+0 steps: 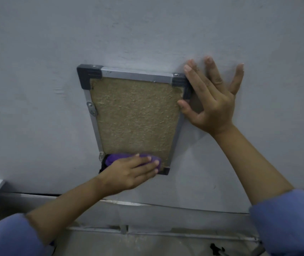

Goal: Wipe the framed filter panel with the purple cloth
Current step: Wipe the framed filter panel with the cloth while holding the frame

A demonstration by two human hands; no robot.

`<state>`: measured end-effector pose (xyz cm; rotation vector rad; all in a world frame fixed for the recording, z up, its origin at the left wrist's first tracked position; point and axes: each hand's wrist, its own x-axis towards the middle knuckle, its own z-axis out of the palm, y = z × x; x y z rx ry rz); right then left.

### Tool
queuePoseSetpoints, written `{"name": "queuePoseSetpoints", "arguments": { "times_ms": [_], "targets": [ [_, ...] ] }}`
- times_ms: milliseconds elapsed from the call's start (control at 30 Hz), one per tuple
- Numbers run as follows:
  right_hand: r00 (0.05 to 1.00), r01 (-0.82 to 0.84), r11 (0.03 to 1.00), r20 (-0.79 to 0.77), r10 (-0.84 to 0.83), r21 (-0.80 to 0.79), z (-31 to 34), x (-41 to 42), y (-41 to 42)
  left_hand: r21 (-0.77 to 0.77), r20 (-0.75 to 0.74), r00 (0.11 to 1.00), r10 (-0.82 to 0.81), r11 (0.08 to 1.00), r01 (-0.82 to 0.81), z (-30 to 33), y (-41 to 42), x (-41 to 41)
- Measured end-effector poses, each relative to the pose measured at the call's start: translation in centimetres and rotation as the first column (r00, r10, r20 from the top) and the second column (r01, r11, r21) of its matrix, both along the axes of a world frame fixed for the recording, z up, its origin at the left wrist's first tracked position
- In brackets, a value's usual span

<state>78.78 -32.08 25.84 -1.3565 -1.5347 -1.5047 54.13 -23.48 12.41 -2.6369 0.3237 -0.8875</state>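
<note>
The left hand (129,172) presses the bunched purple cloth (127,158) under flat fingers on the framed filter panel's (134,115) near edge, the right hand (212,100) splayed wide bracing its right rail, most fibre seemingly unwiped.

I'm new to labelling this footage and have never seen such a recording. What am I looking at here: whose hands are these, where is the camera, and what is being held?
There is no machine: a person wearing blue sleeves works with bare hands, filmed by one wide-angle camera on their head. In front of them is a pale grey wall carrying a metal-framed panel with dark corner caps and a tan fibrous filter mat. The left hand presses a bunched purple cloth against the panel's lower edge, fingers fairly straight over it. The right hand lies spread and open at the panel's upper right corner, fingers on the wall, thumb by the frame, apparently steadying it.
</note>
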Motion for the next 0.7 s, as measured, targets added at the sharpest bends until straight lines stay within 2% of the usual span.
{"name": "queuePoseSetpoints", "arguments": {
  "times_ms": [100,167,367,467,633,700],
  "targets": [
    [1.0,-0.007,1.0,-0.005,0.007,0.001,0.0,-0.1,-0.1,-0.04,0.201,0.977,0.066,0.997,-0.059,3.1,0.2,0.9],
    [1.0,-0.012,1.0,-0.009,0.012,-0.004,0.0,-0.2,-0.1,-0.077,0.274,0.954,0.124,0.991,-0.107,3.2,0.5,1.7],
    [1.0,-0.024,1.0,-0.006,0.024,-0.008,-0.1,0.0,0.2,-0.141,0.319,0.937,0.139,0.985,-0.098,0.5,0.6,2.5],
    [0.999,-0.035,0.999,-0.021,0.035,0.002,-0.1,-0.2,0.1,-0.115,0.281,0.954,0.106,0.99,-0.076,-0.8,0.6,2.2],
    [0.999,-0.035,0.999,-0.022,0.036,0.01,-0.2,-0.1,0.1,-0.021,0.028,0.994,0.102,0.995,-0.101,-5.8,0.5,0.6],
    [0.999,-0.032,0.999,-0.016,0.033,0.013,-0.3,-0.1,0.2,-0.027,-0.021,0.992,0.126,0.992,-0.126,-6.6,0.1,0.2]
  ]
}}
